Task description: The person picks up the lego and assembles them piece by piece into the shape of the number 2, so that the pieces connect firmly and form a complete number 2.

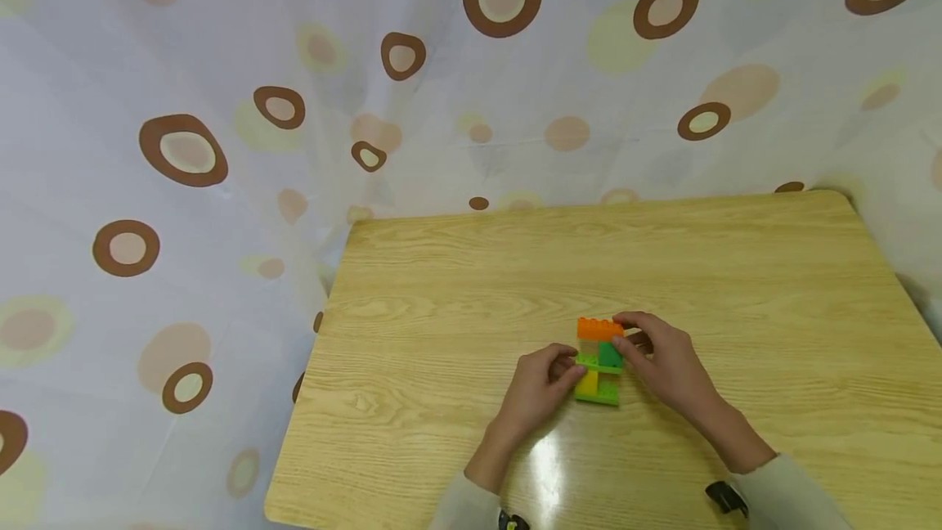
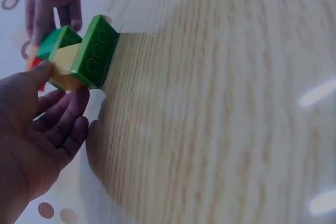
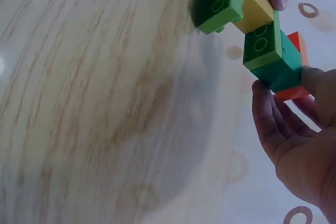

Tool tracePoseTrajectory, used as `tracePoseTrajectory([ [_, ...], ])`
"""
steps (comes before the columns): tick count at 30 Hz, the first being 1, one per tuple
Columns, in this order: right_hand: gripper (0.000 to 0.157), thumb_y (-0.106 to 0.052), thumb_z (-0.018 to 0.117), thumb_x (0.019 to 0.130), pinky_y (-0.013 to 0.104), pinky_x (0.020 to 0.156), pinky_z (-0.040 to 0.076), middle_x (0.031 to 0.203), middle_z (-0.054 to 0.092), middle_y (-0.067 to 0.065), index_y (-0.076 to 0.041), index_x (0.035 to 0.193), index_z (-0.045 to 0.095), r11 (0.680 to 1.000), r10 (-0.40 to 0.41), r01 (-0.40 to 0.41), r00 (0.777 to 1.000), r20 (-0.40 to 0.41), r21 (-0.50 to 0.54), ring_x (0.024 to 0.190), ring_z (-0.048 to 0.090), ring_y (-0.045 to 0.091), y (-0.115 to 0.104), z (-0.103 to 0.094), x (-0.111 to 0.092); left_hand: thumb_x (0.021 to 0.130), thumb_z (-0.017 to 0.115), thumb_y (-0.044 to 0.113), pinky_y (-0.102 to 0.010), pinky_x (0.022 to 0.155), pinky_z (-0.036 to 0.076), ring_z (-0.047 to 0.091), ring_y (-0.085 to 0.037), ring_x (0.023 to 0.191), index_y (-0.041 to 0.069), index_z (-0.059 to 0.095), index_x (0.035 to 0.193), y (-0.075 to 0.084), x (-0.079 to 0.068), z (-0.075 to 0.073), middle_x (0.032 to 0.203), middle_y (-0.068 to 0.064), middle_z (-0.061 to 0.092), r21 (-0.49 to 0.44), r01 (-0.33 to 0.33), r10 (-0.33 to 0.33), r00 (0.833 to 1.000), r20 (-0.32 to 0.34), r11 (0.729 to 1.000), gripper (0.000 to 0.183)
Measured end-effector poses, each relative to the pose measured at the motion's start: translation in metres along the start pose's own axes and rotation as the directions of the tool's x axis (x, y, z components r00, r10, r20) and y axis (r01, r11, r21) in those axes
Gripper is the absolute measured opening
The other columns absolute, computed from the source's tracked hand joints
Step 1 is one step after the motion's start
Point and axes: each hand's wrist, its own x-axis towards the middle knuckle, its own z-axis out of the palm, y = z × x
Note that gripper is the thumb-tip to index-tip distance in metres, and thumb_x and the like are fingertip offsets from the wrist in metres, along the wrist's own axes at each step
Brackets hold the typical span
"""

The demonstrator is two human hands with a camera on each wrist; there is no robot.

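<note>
A small stack of toy building bricks stands upright between the two hands. From the bottom it has a light green brick [image 1: 598, 401], a yellow brick [image 3: 255, 4] on the left side, a second light green brick [image 3: 265, 48], a dark green brick [image 1: 609, 355] on the right, and an orange brick [image 1: 598, 328] across the top. My left hand [image 1: 536, 387] pinches the left side around the yellow and middle light green bricks. On the other side, my right hand [image 1: 673, 362] holds the upper right, thumb and fingers at the dark green and orange bricks.
The bricks are over a wood-grain table [image 1: 441, 285] with rounded corners. A pale curtain [image 1: 441, 105] with brown and beige circles hangs along the table's back and left side. Each sleeve has a dark band or device [image 1: 727, 499] near the wrist.
</note>
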Motion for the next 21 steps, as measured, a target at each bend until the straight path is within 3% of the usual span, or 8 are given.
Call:
tracePoseTrajectory([
  [5,0.035,-0.016,0.068,0.106,0.047,0.08,0.064,0.122,0.072,0.021,0.002,0.135,0.066,0.995,0.099,-0.099,0.995,0.027,0.004,0.098,0.075,0.034,0.007,0.005,0.004,0.105,0.069,0.032,-0.015,0.074,0.057,0.067,0.004,0.082,0.005,0.073,0.121,0.004,0.001,0.004,0.099,0.002,0.076,0.015,0.023,-0.023,1.0,-0.016,1.0,0.032],
  [10,0.033,-0.014,0.068,0.105,0.055,0.084,0.061,0.12,0.072,0.021,0.004,0.132,0.068,0.992,0.124,-0.124,0.992,0.019,-0.009,0.106,0.071,0.037,0.01,0.008,0.007,0.104,0.071,0.029,-0.013,0.074,0.055,0.065,0.003,0.084,0.006,0.075,0.116,0.008,0.001,0.007,0.101,0.002,0.074,0.071,-0.004,0.008,0.998,-0.057,0.997,0.027],
  [17,0.03,-0.012,0.069,0.104,0.05,0.079,0.062,0.116,0.072,0.022,0.007,0.128,0.069,0.989,0.14,-0.138,0.99,0.031,-0.045,0.098,0.072,0.035,0.014,0.011,0.008,0.105,0.07,0.03,-0.017,0.087,0.056,0.068,-0.006,0.101,0.008,0.076,0.116,0.007,0.001,0.01,0.112,-0.002,0.072,0.229,-0.086,0.105,0.992,-0.069,0.97,0.026],
  [21,0.029,-0.011,0.07,0.104,0.042,0.076,0.06,0.112,0.072,0.019,0.007,0.126,0.069,0.988,0.14,-0.137,0.99,0.033,-0.072,0.095,0.071,0.03,0.017,0.012,0.007,0.105,0.069,0.034,-0.027,0.098,0.055,0.069,-0.013,0.109,0.012,0.077,0.115,0.005,0.002,0.011,0.115,0.0,0.074,0.357,-0.138,0.175,0.982,-0.074,0.924,0.026],
])
